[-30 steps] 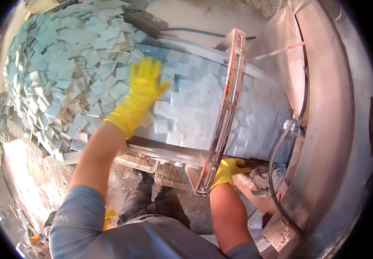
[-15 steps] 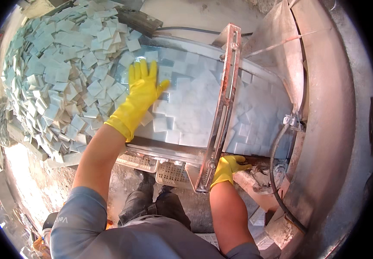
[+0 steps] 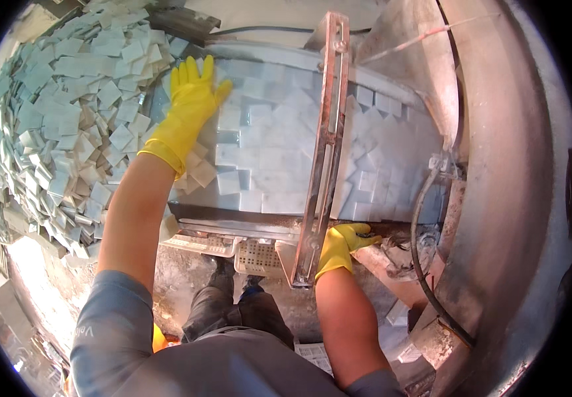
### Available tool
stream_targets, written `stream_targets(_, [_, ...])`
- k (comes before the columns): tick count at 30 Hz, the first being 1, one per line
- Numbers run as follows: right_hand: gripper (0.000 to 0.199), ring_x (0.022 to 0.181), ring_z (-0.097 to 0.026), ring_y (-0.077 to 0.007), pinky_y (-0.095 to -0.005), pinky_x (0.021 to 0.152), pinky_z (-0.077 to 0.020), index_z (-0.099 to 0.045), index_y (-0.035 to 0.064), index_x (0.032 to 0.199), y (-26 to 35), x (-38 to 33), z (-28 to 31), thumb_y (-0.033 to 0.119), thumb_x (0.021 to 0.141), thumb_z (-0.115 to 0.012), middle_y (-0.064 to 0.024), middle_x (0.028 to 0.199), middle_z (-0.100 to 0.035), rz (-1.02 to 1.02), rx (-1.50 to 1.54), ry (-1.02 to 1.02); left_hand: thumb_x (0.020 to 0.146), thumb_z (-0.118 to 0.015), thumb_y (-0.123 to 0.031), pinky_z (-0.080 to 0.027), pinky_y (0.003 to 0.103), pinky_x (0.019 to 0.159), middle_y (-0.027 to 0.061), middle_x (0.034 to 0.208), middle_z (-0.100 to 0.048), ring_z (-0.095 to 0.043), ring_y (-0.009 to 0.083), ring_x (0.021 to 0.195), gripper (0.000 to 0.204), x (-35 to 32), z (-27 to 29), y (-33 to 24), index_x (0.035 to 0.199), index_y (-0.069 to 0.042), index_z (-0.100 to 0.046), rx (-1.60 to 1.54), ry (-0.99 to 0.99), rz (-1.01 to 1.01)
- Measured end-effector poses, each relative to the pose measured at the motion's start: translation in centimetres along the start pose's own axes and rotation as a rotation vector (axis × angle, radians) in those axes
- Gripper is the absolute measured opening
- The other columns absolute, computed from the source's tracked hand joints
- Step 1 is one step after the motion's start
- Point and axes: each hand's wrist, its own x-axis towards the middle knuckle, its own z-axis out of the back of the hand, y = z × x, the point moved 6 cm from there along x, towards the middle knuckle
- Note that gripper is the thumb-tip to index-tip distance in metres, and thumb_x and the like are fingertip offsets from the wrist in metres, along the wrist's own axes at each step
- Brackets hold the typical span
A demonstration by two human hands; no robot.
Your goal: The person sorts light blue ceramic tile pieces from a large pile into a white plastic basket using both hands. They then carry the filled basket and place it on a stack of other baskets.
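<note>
Both my hands wear yellow rubber gloves. My left hand [image 3: 192, 99] lies flat, fingers stretched out, over the far left part of a wet bed of pale square stone tiles [image 3: 269, 142]. Beside it, to the left, rises a big heap of loose tiles [image 3: 74, 99]. At the near edge of the bed, just right of a rusty slotted metal bar [image 3: 329, 126], rests my right hand [image 3: 340, 246]. Its fingers point right with a gap between them, and no held object shows there. A few loose tiles [image 3: 201, 173] lie near my left wrist.
The slotted bar crosses above the tile bed. A dark hose [image 3: 418, 245] curves down at the right, next to a large curved metal housing [image 3: 507, 165]. Below the near rail [image 3: 233, 227] sit perforated plastic crates [image 3: 259, 257]. A black cable [image 3: 279, 29] runs behind.
My left hand has shifted left and farther away over the tiles, toward the heap. The whole view has moved slightly. My right hand stays by the near edge.
</note>
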Motion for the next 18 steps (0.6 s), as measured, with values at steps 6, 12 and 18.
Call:
stream_targets(6, [0.057, 0.144, -0.059, -0.0295, -0.0403, 0.118, -0.0477, -0.044, 0.0216, 0.169, 1.3, 1.9, 1.1, 0.031, 0.114, -0.057, -0.0115, 0.168, -0.052, 0.433, -0.72, 0.15, 0.101, -0.057, -0.07, -0.019, 0.063, 0.13, 0.0269, 0.172, -0.039, -0.033, 0.0531, 0.157, 0.089, 1.9, 1.1, -2.9, 0.171, -0.017, -0.039, -0.039, 0.054, -0.089])
stream_targets(12, [0.059, 0.136, -0.065, -0.0367, -0.0459, 0.116, -0.0509, -0.033, 0.0315, 0.174, 1.8, -4.9, -0.8, 0.029, 0.116, -0.045, -0.0196, 0.161, -0.058, 0.472, -0.987, 0.194, 0.105, -0.061, -0.052, -0.02, 0.059, 0.133, 0.0182, 0.174, -0.04, -0.033, 0.0499, 0.158, 0.074, -2.1, 0.7, -1.1, 0.169, -0.021, -0.042, -0.152, 0.045, -0.343])
stream_targets(18, [0.056, 0.145, -0.058, -0.0305, -0.0395, 0.12, -0.0459, -0.043, 0.023, 0.169, 0.6, 5.4, 2.3, 0.028, 0.114, -0.054, -0.0157, 0.167, -0.053, 0.476, -0.699, 0.242, 0.104, -0.061, -0.055, -0.024, 0.059, 0.131, 0.0221, 0.174, -0.037, -0.034, 0.0511, 0.158, 0.08, -6.2, 2.0, 4.1, 0.171, -0.018, -0.039, 0.019, 0.137, -0.141])
